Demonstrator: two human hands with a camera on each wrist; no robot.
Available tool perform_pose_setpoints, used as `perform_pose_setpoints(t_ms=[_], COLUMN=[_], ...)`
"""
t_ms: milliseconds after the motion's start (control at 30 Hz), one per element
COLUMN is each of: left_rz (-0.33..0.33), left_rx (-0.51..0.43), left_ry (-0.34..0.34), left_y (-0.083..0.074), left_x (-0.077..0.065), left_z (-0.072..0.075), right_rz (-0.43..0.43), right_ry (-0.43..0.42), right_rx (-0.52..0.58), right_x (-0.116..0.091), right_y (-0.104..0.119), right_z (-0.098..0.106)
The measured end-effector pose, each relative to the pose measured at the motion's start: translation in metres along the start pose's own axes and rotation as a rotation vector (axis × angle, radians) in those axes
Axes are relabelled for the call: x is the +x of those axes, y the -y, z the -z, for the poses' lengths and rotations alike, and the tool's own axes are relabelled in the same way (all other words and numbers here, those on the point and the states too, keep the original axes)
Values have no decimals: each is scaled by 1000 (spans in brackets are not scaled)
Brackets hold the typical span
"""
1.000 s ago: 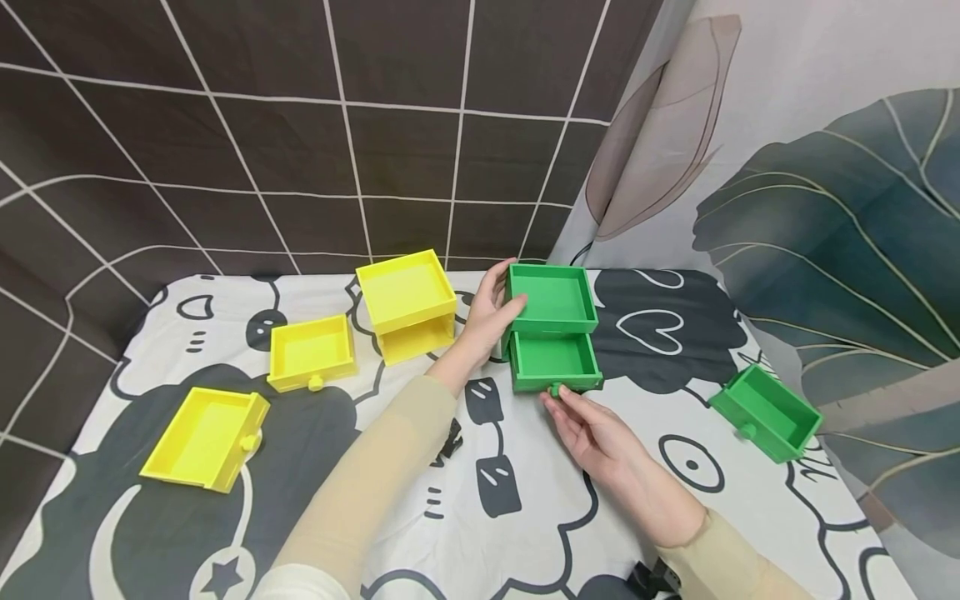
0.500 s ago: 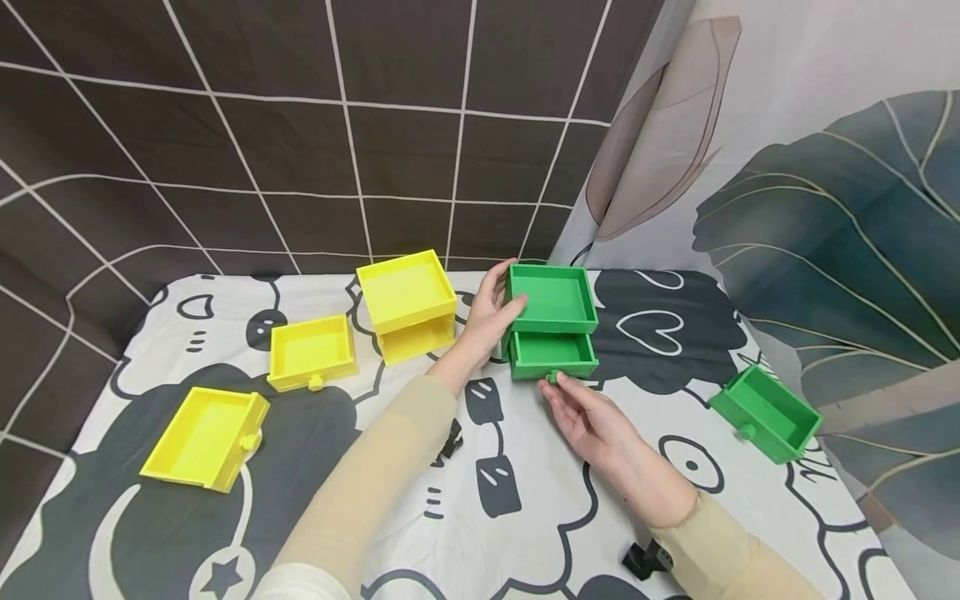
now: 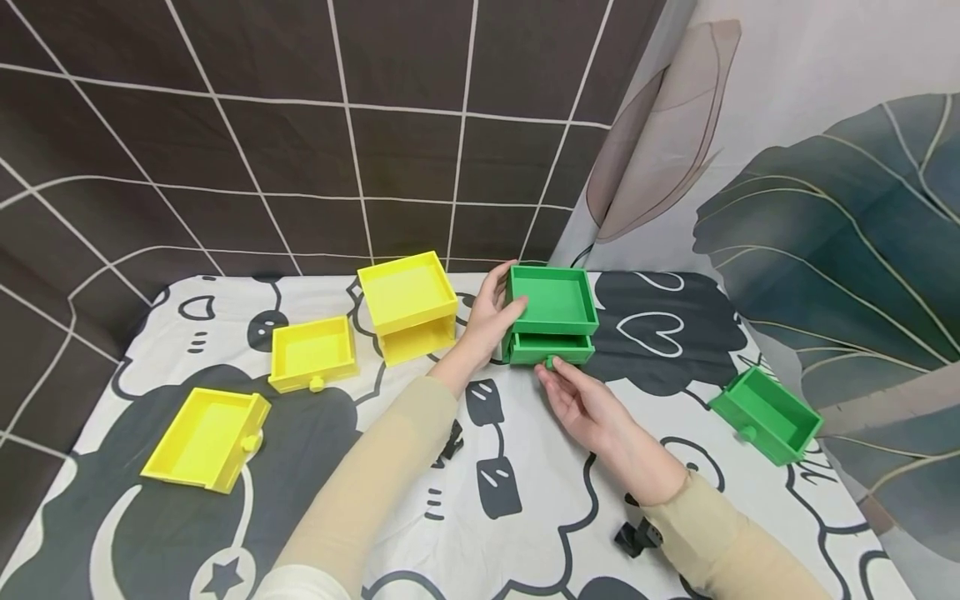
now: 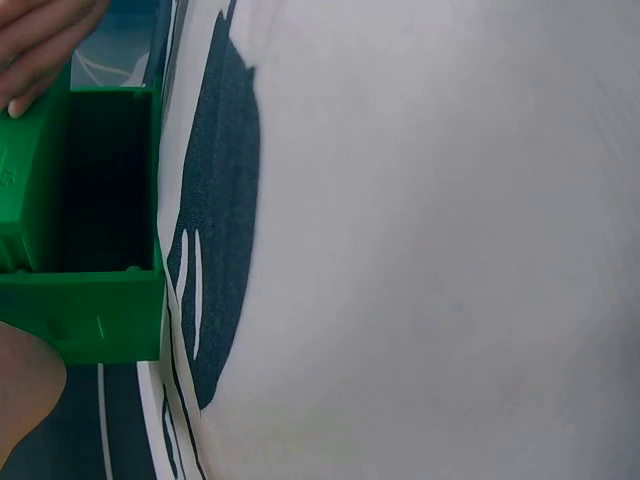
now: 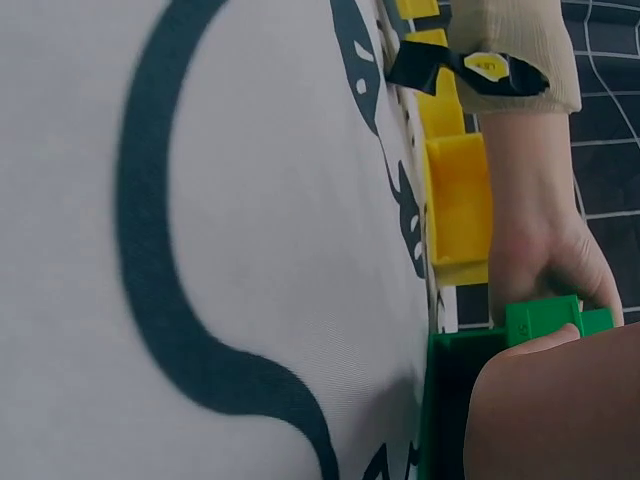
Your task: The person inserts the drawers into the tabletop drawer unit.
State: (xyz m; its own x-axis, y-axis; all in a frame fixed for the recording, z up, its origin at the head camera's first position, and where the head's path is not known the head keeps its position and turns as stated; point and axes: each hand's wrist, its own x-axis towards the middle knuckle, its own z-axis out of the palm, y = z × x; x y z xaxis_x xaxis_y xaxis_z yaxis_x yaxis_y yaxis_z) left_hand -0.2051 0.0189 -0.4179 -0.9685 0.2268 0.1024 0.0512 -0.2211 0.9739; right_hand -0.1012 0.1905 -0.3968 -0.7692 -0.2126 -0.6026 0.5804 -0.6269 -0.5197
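My left hand (image 3: 483,321) holds the left side of a small green cabinet (image 3: 553,300), its thumb over the top tray's rim. With thumb and fingers my right hand (image 3: 588,408) pinches the round knob of a green drawer (image 3: 551,352). That drawer sits mostly inside the cabinet, its front still sticking out. In the left wrist view the drawer (image 4: 35,190) occupies the upper slot, and the lower slot near the sheet is dark and open. A second green drawer (image 3: 767,414) lies apart at the far right.
A yellow cabinet (image 3: 408,292) with an open front stands left of the green one. Two loose yellow drawers (image 3: 313,354) lie further left. The patterned sheet (image 3: 525,542) covers the surface, and a dark gridded cloth (image 3: 405,150) rises behind.
The right hand has moved away from me, sliding the green drawer deeper into the cabinet. The left hand and the cabinet have stayed in place.
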Motion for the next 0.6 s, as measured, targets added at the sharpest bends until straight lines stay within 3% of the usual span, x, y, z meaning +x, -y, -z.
perform_pose_setpoints(t_ms=[600], left_rz=[-10], left_rx=[7], left_ry=[5], left_y=[3], left_x=[1], left_z=[1], right_rz=[21], right_ry=[-58], right_rx=[41], right_x=[18], right_y=[8], right_z=[-9])
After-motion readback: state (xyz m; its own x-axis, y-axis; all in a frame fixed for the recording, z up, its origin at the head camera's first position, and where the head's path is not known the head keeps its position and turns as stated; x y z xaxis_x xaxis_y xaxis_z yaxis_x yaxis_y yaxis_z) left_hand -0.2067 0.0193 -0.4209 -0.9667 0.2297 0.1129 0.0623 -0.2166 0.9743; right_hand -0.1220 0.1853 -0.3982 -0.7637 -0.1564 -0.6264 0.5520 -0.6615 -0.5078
